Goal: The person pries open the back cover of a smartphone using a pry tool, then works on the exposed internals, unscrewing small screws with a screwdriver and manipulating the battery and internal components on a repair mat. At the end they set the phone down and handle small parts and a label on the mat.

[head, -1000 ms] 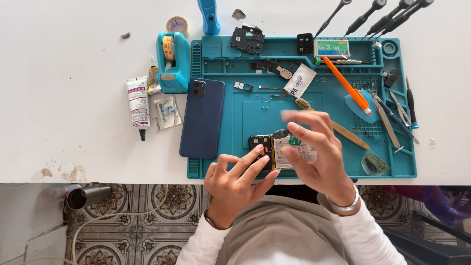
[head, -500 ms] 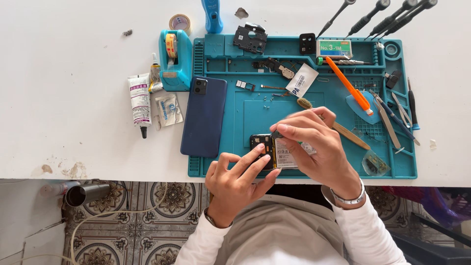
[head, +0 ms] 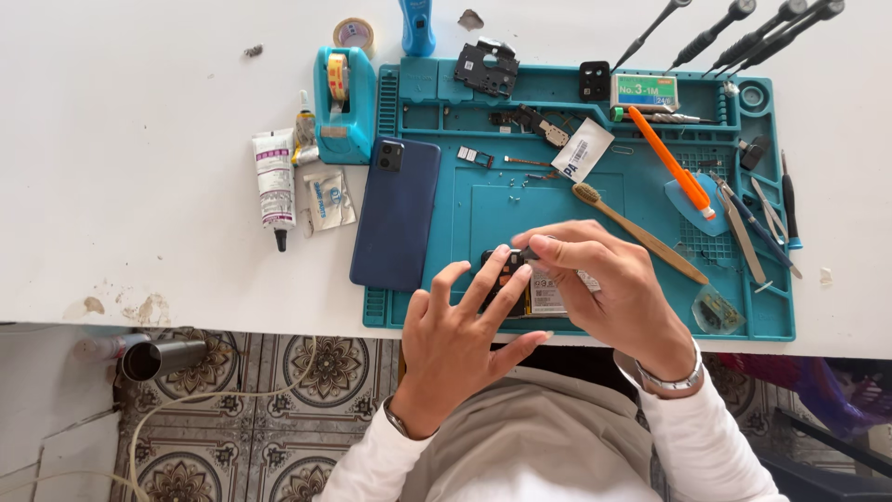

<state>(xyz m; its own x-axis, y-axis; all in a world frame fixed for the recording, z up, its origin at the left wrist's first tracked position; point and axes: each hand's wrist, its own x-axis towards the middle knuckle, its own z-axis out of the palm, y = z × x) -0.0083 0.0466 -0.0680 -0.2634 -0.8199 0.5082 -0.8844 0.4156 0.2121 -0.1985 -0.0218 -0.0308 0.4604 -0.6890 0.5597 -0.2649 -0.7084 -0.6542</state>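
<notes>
— Teal silicone, that mat, and the opened phone lies at its near edge, right under both hands. Which way does it run?

— As far as it shows, its long axis goes left to right across the person's front. The dark end pokes out toward the left hand; the pale battery label sits under the right hand. Much of it is covered, so I can't vouch for its far end.

— Which hand is nearer?

— Both are on it. The left hand comes from below with its fingers spread wide and flat, two fingertips resting on the phone's dark end, pinning rather than gripping. The right hand arches over the top, thumb and forefinger pinched together on something small and dark at the phone's upper edge. What that is, I cannot tell.

— So the hands are close?

— Nearly touching, meeting over the phone.

— And around them?

— Just left of the left hand's fingertips lies a blue back cover, camera end away from the person. Beyond the right hand, a wooden-handled brush slants across the mat, and farther out an orange pry tool. Well off to the left, on the white worktop, a glue tube.
</notes>
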